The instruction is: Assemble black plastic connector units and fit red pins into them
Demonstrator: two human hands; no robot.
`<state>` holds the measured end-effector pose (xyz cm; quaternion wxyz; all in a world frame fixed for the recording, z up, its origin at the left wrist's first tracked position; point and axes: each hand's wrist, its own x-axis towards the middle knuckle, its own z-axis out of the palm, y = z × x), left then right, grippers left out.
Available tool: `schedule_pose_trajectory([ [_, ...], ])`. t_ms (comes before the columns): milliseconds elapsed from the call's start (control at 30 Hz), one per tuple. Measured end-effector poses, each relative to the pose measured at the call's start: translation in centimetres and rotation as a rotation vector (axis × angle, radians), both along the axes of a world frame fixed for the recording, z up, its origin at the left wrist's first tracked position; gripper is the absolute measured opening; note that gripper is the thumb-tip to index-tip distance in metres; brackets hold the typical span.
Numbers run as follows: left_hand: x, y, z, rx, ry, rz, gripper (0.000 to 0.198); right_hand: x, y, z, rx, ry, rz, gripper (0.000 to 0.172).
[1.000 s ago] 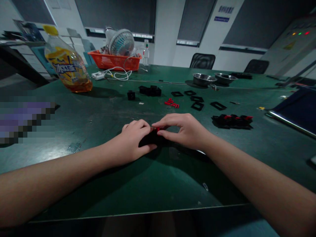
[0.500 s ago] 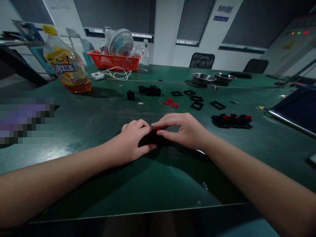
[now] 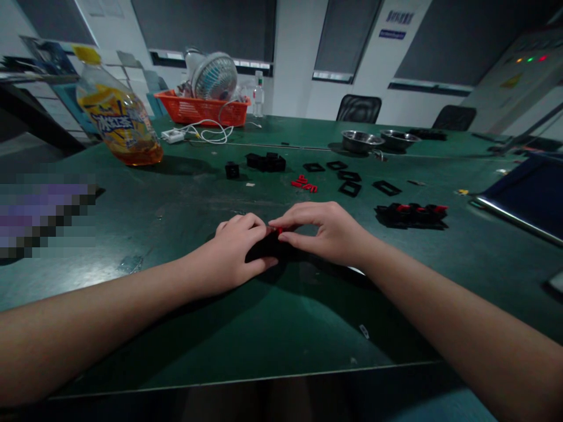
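Observation:
My left hand (image 3: 240, 246) is closed around a black part (image 3: 259, 252) at the front middle of the table, thumb on the near side and fingers over the far side. Thumb and forefinger of my right hand (image 3: 328, 231) pinch a small red piece (image 3: 280, 230) at the top of that black part. Much of the black part is covered by my fingers and blends into shadow, so its shape cannot be made out. Several loose red pieces (image 3: 304, 184) lie beyond my hands. To the right rests a row of black parts with red pieces (image 3: 412, 214).
Black rectangular frames (image 3: 350, 188) and black blocks (image 3: 266, 162) are spread on the green table (image 3: 197, 340). Further back stand steel bowls (image 3: 361, 140) and an orange basket (image 3: 202, 111) holding a fan. A drink bottle (image 3: 118, 120) stands left, a dark blue object (image 3: 528, 193) right.
Both hands keep the same hold in almost the same place. The whole view has shifted very slightly.

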<state>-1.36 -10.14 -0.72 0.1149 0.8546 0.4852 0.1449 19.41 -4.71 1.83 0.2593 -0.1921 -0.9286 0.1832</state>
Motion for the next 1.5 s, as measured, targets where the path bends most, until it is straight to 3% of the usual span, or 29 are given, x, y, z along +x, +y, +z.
schedule_pose_trajectory([
  [1500,-0.03,0.0,0.04,-0.01,-0.019,-0.009,0.034,-0.06,-0.14,0.16,-0.052,-0.005,-0.021,0.023],
])
